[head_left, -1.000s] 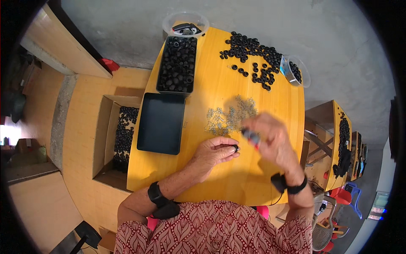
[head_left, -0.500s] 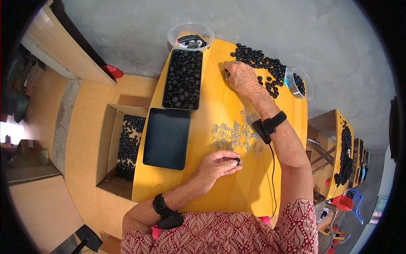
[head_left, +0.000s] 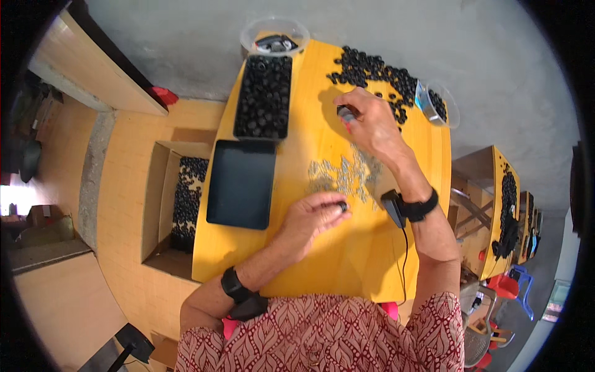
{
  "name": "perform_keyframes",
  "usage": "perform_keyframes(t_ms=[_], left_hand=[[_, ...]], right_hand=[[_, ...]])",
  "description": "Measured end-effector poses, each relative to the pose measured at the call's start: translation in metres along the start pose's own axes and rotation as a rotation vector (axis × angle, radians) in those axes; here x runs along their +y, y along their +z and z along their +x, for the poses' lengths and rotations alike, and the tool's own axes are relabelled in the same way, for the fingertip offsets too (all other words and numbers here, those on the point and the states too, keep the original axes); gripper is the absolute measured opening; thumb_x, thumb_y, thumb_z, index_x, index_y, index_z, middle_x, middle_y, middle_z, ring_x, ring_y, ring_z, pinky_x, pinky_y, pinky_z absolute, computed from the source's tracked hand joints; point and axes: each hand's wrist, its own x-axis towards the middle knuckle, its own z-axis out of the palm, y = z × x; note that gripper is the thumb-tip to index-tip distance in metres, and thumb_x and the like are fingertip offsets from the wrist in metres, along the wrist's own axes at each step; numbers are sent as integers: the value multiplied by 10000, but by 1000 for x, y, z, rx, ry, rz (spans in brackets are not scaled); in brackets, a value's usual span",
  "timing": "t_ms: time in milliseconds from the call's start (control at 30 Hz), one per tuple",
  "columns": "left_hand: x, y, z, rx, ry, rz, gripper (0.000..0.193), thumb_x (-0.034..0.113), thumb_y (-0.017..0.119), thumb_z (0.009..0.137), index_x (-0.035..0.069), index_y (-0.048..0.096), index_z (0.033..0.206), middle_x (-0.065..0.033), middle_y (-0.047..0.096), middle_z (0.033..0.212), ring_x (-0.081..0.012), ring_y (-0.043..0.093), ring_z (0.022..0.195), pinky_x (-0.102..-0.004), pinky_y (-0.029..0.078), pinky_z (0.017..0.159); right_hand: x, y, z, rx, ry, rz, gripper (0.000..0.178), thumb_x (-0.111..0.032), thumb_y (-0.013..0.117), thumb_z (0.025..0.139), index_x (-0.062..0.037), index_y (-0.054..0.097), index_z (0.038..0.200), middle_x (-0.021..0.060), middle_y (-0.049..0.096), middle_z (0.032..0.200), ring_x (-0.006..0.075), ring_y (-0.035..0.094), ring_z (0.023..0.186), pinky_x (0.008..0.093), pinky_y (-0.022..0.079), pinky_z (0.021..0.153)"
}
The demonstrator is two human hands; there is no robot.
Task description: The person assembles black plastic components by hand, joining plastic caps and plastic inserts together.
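Observation:
My left hand (head_left: 310, 222) is over the near middle of the table, with thumb and fingers pinching a small round black part (head_left: 342, 206). My right hand (head_left: 374, 123) is raised above the far half, closed around a small tool with a dark end, grey body and a bit of red (head_left: 348, 115); its exact kind is unclear. Between the hands lies a scatter of tiny silvery metal pieces (head_left: 341, 175). Beyond my right hand spreads a pile of small black ring-shaped parts (head_left: 362, 67), some loose ones nearer to me.
On the yellow table (head_left: 347, 266), a full bin of black parts (head_left: 263, 99) stands beside a dark tray (head_left: 242, 184). Clear plastic tubs sit at the far left (head_left: 274, 31) and far right (head_left: 452, 111). A cardboard box (head_left: 162, 204) holds more parts on the left. A cable hangs from my right wrist strap.
My right hand has lifted from the far tabletop and come right and nearer, with the tool now showing in it. My left hand keeps its pinch on the black part. The view has tilted slightly.

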Motion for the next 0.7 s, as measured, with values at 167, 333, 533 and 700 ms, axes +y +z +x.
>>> perform_keyframes(t_ms=[167, 333, 533, 700], left_hand=[[6, -4, -1, -88, 115, -25, 223, 63, 620, 922, 41, 623, 1144, -85, 654, 1096, -190, 652, 1002, -286, 527, 911], [10, 4, -8, -97, 30, -18, 225, 77, 619, 927, 52, 613, 1151, -72, 651, 1093, -159, 652, 988, -255, 538, 877], [4, 12, -18, -122, 29, -14, 223, 70, 622, 923, 40, 609, 1144, -68, 646, 1092, -142, 652, 963, -239, 548, 873], [-4, 16, -20, -62, 25, 57, 210, 54, 615, 923, 26, 615, 1132, -61, 656, 1053, -135, 651, 959, -228, 560, 853]], right_hand=[[-42, -15, -95, 10, 219, 479, 258, 74, 620, 766, -19, 653, 1004, 44, 635, 861, 143, 551, 739, 269, 477, 707], [-48, -5, -153, 127, 226, 665, 273, 79, 688, 741, -49, 685, 981, 23, 625, 968, 125, 513, 778, 239, 458, 722], [-59, 0, -172, 244, 119, 422, 315, 37, 745, 677, -59, 698, 974, 89, 654, 955, 241, 604, 877, 336, 495, 773], [-66, -8, -177, 226, 47, 152, 307, 13, 728, 683, -62, 700, 979, 89, 649, 946, 258, 586, 851, 346, 491, 762]])
